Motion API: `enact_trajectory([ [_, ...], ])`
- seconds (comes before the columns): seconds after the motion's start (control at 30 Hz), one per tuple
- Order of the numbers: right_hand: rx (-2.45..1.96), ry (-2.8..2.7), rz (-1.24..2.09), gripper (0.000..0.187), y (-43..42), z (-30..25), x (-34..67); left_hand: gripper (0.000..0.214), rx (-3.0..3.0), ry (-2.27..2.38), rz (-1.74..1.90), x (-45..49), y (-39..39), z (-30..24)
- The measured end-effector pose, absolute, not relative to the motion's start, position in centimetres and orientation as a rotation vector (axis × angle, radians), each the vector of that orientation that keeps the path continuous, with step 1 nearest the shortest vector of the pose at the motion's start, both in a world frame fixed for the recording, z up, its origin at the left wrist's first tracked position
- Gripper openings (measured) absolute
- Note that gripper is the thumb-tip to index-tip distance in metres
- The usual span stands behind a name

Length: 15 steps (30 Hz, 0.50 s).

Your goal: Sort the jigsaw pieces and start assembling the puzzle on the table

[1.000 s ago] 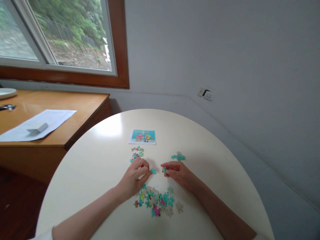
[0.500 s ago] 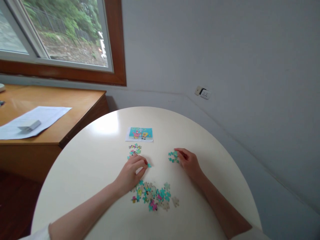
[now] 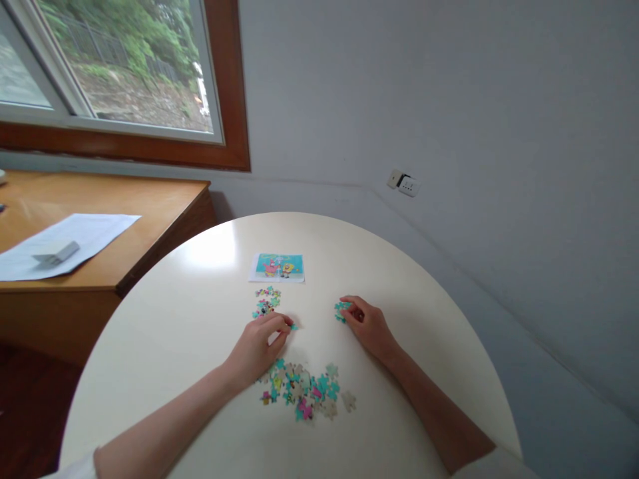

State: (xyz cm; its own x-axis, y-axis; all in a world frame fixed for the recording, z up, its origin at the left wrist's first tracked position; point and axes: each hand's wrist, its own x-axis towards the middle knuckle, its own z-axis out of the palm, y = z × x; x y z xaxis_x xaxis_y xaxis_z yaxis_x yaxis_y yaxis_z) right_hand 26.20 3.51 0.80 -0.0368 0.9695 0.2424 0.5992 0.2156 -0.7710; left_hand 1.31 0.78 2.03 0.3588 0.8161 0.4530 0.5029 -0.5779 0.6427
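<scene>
My left hand (image 3: 259,347) rests on the round cream table (image 3: 190,313), its fingertips pinching a small teal puzzle piece (image 3: 293,326). My right hand (image 3: 367,324) lies further right, with its fingers pressed on a small cluster of joined teal pieces (image 3: 340,309). A loose pile of coloured puzzle pieces (image 3: 304,390) lies between my forearms. Another small group of pieces (image 3: 266,301) sits just beyond my left hand. Behind it lies the cartoon reference picture (image 3: 277,267).
A wooden desk (image 3: 124,259) stands to the left with a sheet of paper (image 3: 64,243) and a small grey object (image 3: 57,253) on it. The window (image 3: 110,73) is above it. A wall socket (image 3: 403,184) is on the grey wall at the right.
My right hand moved away from my left, out to the teal cluster at the right, and now presses on it. My left hand stayed put with its piece. The camera view shifted slightly.
</scene>
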Motion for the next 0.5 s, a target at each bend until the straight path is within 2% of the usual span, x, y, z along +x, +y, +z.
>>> enact_trajectory([
  [0.5, -1.565, -1.732, 0.567, 0.016, 3.81, 0.79, 25.95, 0.01, 2.247, 1.14, 1.087, 1.36, 1.08, 1.6],
])
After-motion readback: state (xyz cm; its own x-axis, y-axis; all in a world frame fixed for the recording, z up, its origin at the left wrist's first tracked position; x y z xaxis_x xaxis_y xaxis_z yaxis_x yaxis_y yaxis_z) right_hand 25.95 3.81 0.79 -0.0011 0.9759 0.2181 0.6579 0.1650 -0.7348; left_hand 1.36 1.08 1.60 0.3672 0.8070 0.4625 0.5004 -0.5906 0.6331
